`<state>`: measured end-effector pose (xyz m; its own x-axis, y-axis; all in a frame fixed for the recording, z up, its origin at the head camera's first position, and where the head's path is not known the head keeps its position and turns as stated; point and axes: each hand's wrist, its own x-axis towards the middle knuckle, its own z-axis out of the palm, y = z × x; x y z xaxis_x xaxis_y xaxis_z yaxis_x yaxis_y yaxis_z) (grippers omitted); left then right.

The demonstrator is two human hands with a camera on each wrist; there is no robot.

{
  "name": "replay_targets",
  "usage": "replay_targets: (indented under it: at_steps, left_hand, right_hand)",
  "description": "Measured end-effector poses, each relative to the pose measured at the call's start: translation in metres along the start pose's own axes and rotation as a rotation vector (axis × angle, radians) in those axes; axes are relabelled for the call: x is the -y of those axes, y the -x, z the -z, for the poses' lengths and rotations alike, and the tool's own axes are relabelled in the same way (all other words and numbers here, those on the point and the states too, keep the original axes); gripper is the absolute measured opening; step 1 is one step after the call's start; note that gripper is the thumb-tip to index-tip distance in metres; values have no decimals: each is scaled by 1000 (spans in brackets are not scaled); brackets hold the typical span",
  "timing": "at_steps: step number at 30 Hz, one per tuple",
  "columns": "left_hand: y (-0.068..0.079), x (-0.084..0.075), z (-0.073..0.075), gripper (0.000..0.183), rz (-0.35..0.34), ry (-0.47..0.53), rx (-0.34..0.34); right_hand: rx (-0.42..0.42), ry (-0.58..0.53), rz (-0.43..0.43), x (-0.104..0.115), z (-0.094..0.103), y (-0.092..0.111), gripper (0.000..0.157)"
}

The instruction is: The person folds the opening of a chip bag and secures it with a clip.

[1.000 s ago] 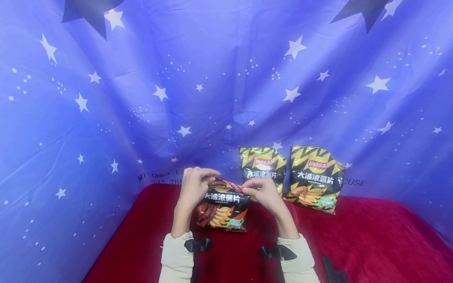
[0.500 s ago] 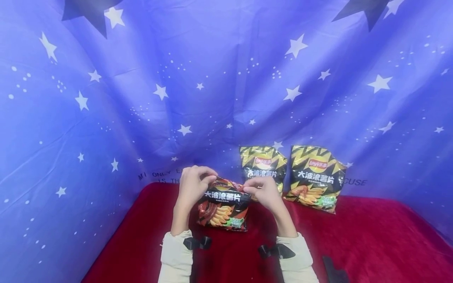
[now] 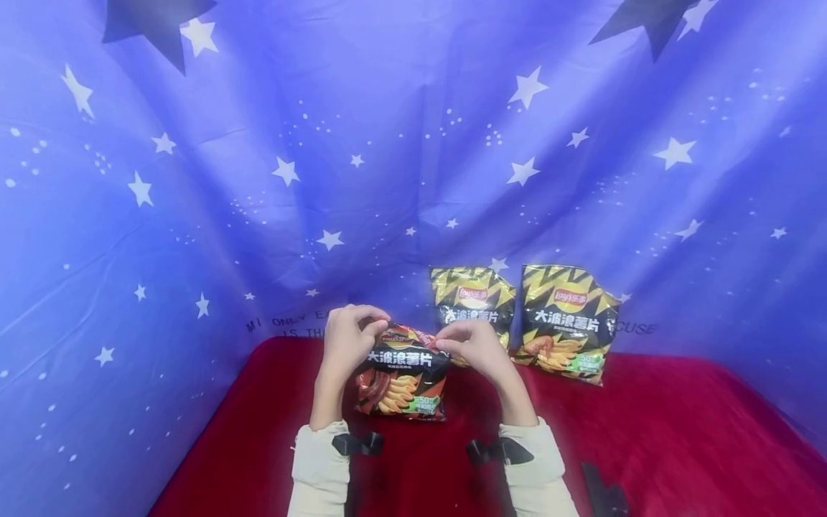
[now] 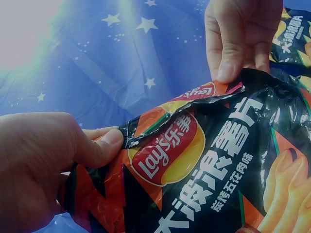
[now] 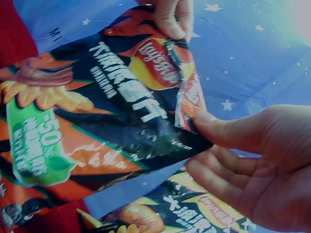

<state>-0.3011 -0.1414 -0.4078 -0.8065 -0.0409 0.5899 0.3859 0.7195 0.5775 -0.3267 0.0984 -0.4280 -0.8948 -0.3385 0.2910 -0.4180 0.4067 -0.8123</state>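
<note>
A black and orange bag of potato chips (image 3: 400, 388) stands upright just above the red cloth in the head view. My left hand (image 3: 349, 341) pinches its top left corner between thumb and fingers, while my right hand (image 3: 477, 348) pinches the top right corner. In the left wrist view, a strip with a second logo shows along the top of the chip bag (image 4: 187, 145), above a whitish jagged edge. The right thumb presses on the bag's upper corner in the right wrist view, the fingers of that hand (image 5: 252, 160) curling behind it.
Two yellow and black chip bags, one in the middle (image 3: 472, 298) and one farther right (image 3: 568, 323), stand against the blue star-printed curtain (image 3: 362, 201). Red cloth (image 3: 678, 431) covers the table. A dark object (image 3: 604, 492) lies at the front right edge.
The whole head view has shifted slightly left. Both hands keep their pinch on the chip bag's top corners, with barely any movement.
</note>
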Motion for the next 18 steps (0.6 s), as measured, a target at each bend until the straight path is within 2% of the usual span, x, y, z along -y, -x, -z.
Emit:
replay_targets:
  at_steps: [6, 13, 15, 18]
  left_hand:
    - [1, 1, 0, 5, -4, -9, -4]
    - [0, 1, 0, 6, -12, -2, 10]
    - [0, 0, 0, 6, -3, 3, 18]
    - [0, -1, -1, 6, 11, 11, 36]
  right_hand:
    - [136, 101, 12, 19, 22, -3, 22]
    - [204, 220, -13, 53, 73, -10, 30]
    - [254, 246, -35, 62, 88, -12, 29]
    - [377, 252, -86, 71, 106, -12, 23]
